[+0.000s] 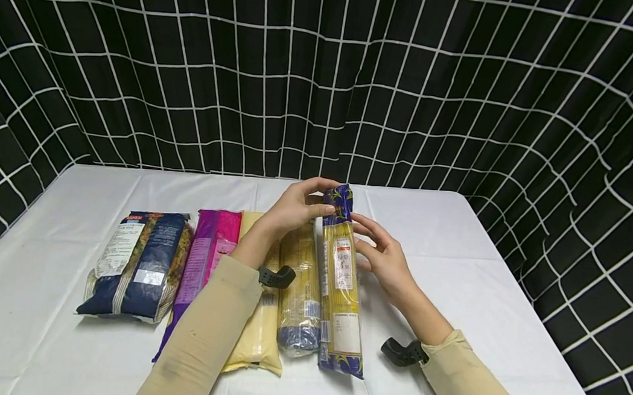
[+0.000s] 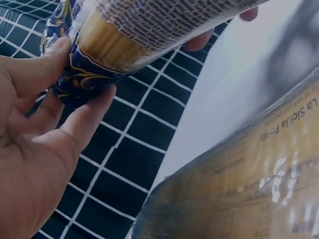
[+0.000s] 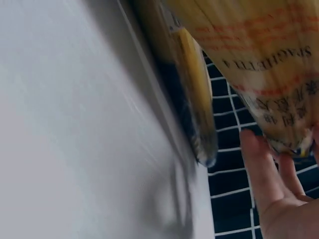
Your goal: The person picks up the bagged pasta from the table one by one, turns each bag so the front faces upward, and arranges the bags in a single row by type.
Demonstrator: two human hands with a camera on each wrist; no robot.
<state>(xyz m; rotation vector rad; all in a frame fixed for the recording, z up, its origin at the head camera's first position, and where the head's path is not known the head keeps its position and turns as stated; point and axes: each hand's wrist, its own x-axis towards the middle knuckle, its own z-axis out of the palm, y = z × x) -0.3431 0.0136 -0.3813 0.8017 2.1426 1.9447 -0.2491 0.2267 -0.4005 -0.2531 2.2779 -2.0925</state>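
A long spaghetti pack (image 1: 341,271) with clear sides and dark blue patterned ends is tilted, its far end raised off the table. My left hand (image 1: 294,205) pinches that blue end between thumb and fingers; the left wrist view shows the grip on the pack (image 2: 124,37) closely. On the pack's right side, my right hand (image 1: 383,259) has its fingers extended, some hidden behind it. In the right wrist view these fingers lie at the narrow end of the pack (image 3: 269,59), which reads SPAGHETTI. Immediately left lies another pasta pack (image 1: 300,287).
Further left on the white table (image 1: 443,253) lie a cream-yellow pack (image 1: 259,339), a purple and pink pack (image 1: 201,257) and a dark blue pasta bag (image 1: 146,259). Black curtains with a white grid (image 1: 323,89) hang around the table's back and sides.
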